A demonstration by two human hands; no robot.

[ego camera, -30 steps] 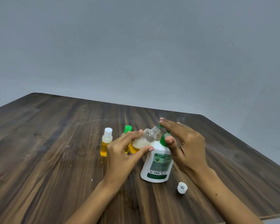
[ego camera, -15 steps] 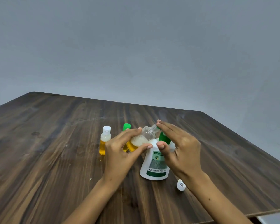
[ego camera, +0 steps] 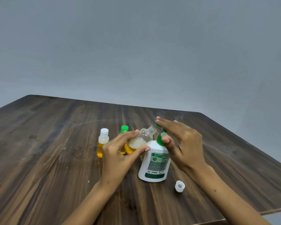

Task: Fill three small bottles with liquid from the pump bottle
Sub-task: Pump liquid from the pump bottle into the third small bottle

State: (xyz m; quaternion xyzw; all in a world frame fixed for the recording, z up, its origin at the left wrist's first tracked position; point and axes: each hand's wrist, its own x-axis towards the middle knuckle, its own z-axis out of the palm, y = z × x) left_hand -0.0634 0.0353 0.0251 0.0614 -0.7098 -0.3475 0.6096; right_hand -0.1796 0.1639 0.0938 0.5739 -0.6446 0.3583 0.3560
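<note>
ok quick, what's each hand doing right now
Left hand: grips the open small bottle, tilted at the pump spout.
Right hand: open, straight fingers on the pump bottle head.

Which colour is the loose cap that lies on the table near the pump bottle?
White; the loose cap shows clearly in the head view.
</note>
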